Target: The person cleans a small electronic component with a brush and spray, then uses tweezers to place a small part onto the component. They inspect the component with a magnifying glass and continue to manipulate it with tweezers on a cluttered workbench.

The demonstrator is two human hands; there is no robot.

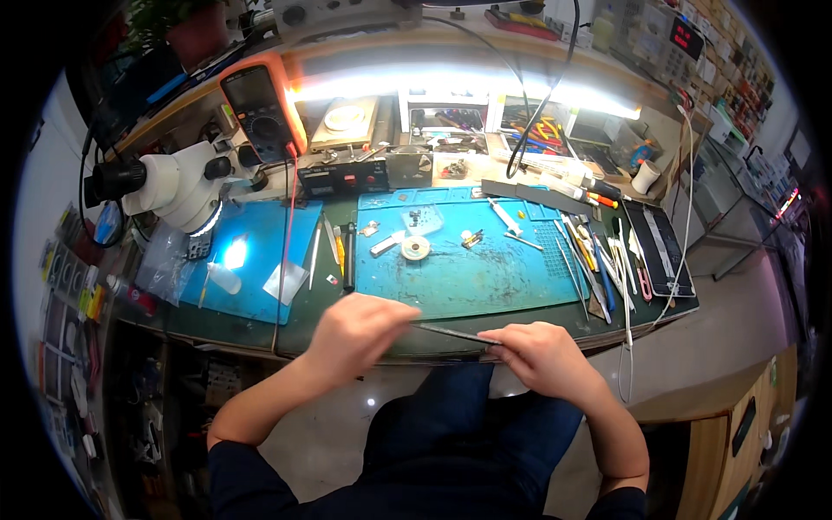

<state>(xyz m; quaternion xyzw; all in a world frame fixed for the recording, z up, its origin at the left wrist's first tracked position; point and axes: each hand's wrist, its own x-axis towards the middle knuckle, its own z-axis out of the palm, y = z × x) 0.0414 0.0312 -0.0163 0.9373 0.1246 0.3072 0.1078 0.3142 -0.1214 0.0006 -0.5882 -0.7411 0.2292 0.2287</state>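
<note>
A thin, dark, flat piece (pixel 455 332), seen almost edge-on, spans the gap between my two hands above the front edge of the bench. Its kind cannot be made out. My right hand (pixel 546 360) pinches its right end between thumb and fingers. At the other end my left hand (pixel 362 336) is closed with curled fingers, a little blurred, and covers that end. Just beyond lies a blue-green work mat (pixel 468 295), with a white spool (pixel 416 248) and a white syringe (pixel 505 217) on it.
An orange multimeter (pixel 264 108) stands at the back left, beside a white microscope (pixel 173 186) over a second blue mat (pixel 230 290). Several tweezers and screwdrivers (pixel 602 269) lie at the right, near a dark tray (pixel 660 247). A white cable (pixel 627 347) hangs over the front edge.
</note>
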